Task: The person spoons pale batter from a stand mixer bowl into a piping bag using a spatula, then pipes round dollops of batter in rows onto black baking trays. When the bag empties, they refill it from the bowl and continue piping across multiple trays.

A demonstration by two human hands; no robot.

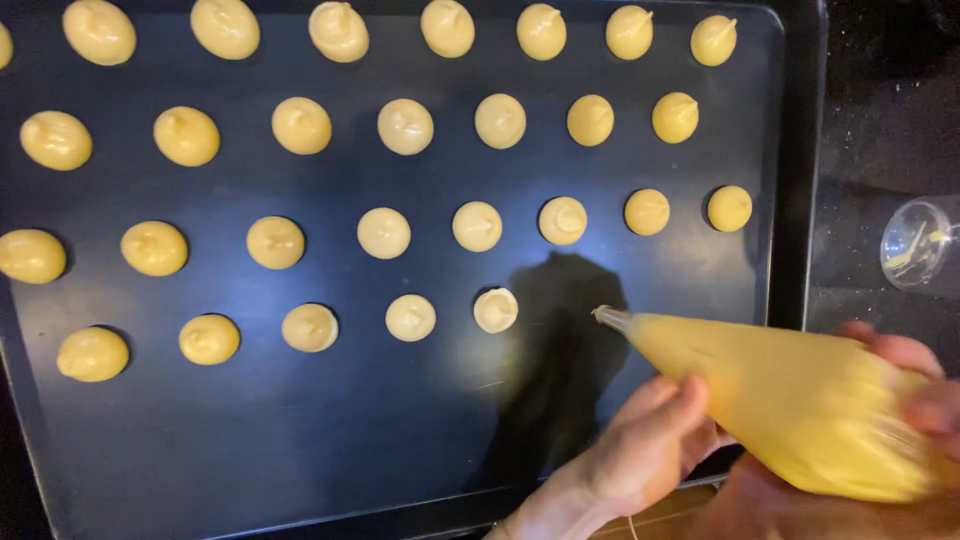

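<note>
Yellow batter-filled piping bag (800, 400) held over dark baking tray (300, 440), right hand (915, 400) gripping its fat end, left hand (640, 450) closed under the cone, nozzle just right of last dough mound (495, 310).

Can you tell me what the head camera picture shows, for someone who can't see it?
Two hands, left hand and right hand, hold a piping bag of yellow batter over a dark baking tray. Rows of small round batter mounds cover the tray. A clear cup lies beside it.
</note>
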